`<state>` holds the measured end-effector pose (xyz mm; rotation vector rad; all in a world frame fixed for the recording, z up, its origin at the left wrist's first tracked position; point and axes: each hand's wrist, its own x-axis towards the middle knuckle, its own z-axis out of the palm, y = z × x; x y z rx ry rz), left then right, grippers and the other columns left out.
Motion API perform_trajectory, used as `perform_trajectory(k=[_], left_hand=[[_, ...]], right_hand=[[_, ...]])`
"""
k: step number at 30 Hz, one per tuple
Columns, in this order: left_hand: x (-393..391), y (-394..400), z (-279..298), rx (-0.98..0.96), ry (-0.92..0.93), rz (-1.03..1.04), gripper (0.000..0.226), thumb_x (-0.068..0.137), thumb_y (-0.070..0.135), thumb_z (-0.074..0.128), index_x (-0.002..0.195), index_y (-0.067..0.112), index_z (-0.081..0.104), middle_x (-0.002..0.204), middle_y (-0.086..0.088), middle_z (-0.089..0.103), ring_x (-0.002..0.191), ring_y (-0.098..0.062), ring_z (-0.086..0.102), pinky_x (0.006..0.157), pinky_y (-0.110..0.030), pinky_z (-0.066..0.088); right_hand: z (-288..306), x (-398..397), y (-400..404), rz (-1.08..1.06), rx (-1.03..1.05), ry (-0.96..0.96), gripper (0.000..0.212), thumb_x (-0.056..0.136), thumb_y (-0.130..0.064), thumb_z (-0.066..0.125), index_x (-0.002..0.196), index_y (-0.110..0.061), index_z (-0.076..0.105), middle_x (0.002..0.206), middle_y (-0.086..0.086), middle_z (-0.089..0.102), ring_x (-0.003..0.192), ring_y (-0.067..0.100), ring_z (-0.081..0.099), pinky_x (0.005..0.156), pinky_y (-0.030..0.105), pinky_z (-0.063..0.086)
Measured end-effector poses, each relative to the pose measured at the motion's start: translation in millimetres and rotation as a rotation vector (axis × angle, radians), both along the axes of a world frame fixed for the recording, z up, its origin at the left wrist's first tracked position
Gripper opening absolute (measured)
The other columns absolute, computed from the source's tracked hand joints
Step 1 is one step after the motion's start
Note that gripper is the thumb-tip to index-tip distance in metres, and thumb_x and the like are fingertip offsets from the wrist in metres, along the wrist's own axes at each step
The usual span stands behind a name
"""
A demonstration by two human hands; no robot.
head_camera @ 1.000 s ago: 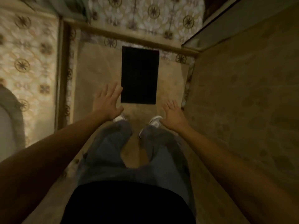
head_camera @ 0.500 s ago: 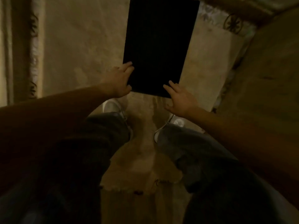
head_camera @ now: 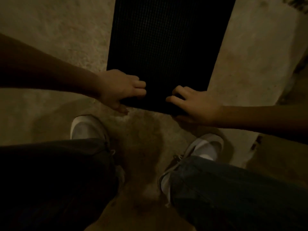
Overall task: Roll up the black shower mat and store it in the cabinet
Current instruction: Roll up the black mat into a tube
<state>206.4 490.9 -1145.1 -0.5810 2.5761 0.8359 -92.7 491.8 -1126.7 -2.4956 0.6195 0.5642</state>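
The black, finely ribbed rubber shower mat [head_camera: 166,47] lay flat on the pale, stained stone floor [head_camera: 58,39], its long axis running straight away from the person and its near short edge just ahead of the white shoes [head_camera: 85,127]. The left hand [head_camera: 120,90] pinched the near left corner, fingers curled over the top. The right hand [head_camera: 196,105] gripped the near right corner likewise. Both hands sat equally close, well apart along that edge, so rolling would likely go forward, away from the body. No cabinet showed.

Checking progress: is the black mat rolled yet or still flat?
Flat: the black mat lies spread on the floor; left hand and right hand grip its near edge.
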Motion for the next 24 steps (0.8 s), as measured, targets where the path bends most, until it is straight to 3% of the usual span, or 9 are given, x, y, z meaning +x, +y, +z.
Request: perform_trajectory(k=[8,10,12,13,17,19,20,22,24], left_hand=[[2.0,11.7,8.4,-0.229,0.154,-0.068,0.050,0.076,0.039,0.071,0.115,0.011,0.055,0.103,-0.010,0.060,0.079,-0.025,0.058,0.047,-0.033,0.049],[1.9,5.7,19.7,-0.149,-0.025,0.014,0.074,0.086,0.073,0.032,0.122,0.012,0.055,0.110,-0.010,0.062,0.090,-0.029,0.060,0.064,-0.042,0.054],[1.0,0.9,32.9,0.131,-0.229,0.237,0.131,0.053,0.093,-0.022,0.130,0.019,0.053,0.119,-0.008,0.063,0.104,-0.030,0.059,0.085,-0.050,0.049],[-0.4,1.1,39.7,0.196,-0.228,0.314,0.142,0.042,0.094,-0.029,0.133,0.022,0.052,0.122,-0.007,0.063,0.109,-0.029,0.058,0.090,-0.051,0.047],[4.1,2.1,46.8,0.197,-0.119,0.333,0.126,0.054,0.097,-0.016,0.141,0.033,0.050,0.135,-0.003,0.058,0.120,-0.024,0.054,0.097,-0.044,0.044],[3.9,-1.3,41.2,-0.007,-0.006,0.137,0.067,0.088,0.070,0.012,0.143,0.040,0.036,0.141,-0.006,0.054,0.121,-0.025,0.054,0.091,-0.039,0.049],[7.2,-6.0,38.1,-0.099,0.039,0.064,0.055,0.092,0.059,0.021,0.141,0.039,0.034,0.141,-0.007,0.053,0.120,-0.026,0.055,0.088,-0.037,0.051],[13.0,-12.8,36.3,-0.139,0.080,0.113,0.057,0.093,0.058,0.027,0.143,0.034,0.043,0.141,-0.005,0.052,0.119,-0.026,0.055,0.082,-0.037,0.051],[17.9,-18.8,32.0,-0.266,0.089,0.076,0.048,0.096,0.033,0.046,0.144,0.028,0.047,0.140,-0.006,0.051,0.114,-0.026,0.053,0.070,-0.033,0.047]], right_hand=[[2.2,-14.8,11.0,-0.024,-0.049,-0.097,0.041,0.095,-0.034,0.052,0.125,-0.006,0.056,0.114,0.017,0.056,0.093,0.031,0.054,0.062,0.044,0.052],[9.1,-15.9,11.2,-0.048,-0.059,-0.083,0.037,0.098,-0.031,0.044,0.123,-0.006,0.057,0.110,0.015,0.059,0.092,0.031,0.055,0.069,0.046,0.053],[13.6,-16.3,7.6,-0.098,-0.071,-0.094,0.038,0.100,-0.029,0.039,0.127,-0.008,0.055,0.109,0.015,0.063,0.088,0.031,0.058,0.069,0.047,0.053],[15.2,-16.8,5.8,-0.147,-0.056,-0.117,0.038,0.101,-0.029,0.038,0.131,-0.010,0.051,0.108,0.014,0.064,0.083,0.030,0.060,0.065,0.047,0.054],[16.0,-25.8,1.6,-0.163,0.031,-0.180,0.036,0.102,-0.023,0.046,0.137,-0.014,0.048,0.118,0.013,0.065,0.073,0.032,0.063,0.056,0.045,0.055],[13.7,-29.4,-3.0,-0.134,0.044,-0.183,0.033,0.102,-0.016,0.050,0.134,-0.009,0.054,0.124,0.015,0.060,0.075,0.035,0.062,0.057,0.047,0.055],[13.8,-29.7,-6.8,-0.140,0.044,-0.173,0.033,0.102,-0.014,0.050,0.134,-0.008,0.054,0.126,0.016,0.057,0.077,0.036,0.062,0.059,0.048,0.055],[15.0,-29.6,-14.3,-0.150,-0.006,-0.161,0.034,0.100,-0.011,0.053,0.133,-0.005,0.055,0.129,0.019,0.055,0.079,0.037,0.062,0.061,0.046,0.056],[9.7,-29.3,-18.9,-0.129,-0.165,-0.171,0.034,0.098,-0.012,0.060,0.132,-0.006,0.058,0.129,0.019,0.055,0.088,0.034,0.061,0.066,0.041,0.053]])
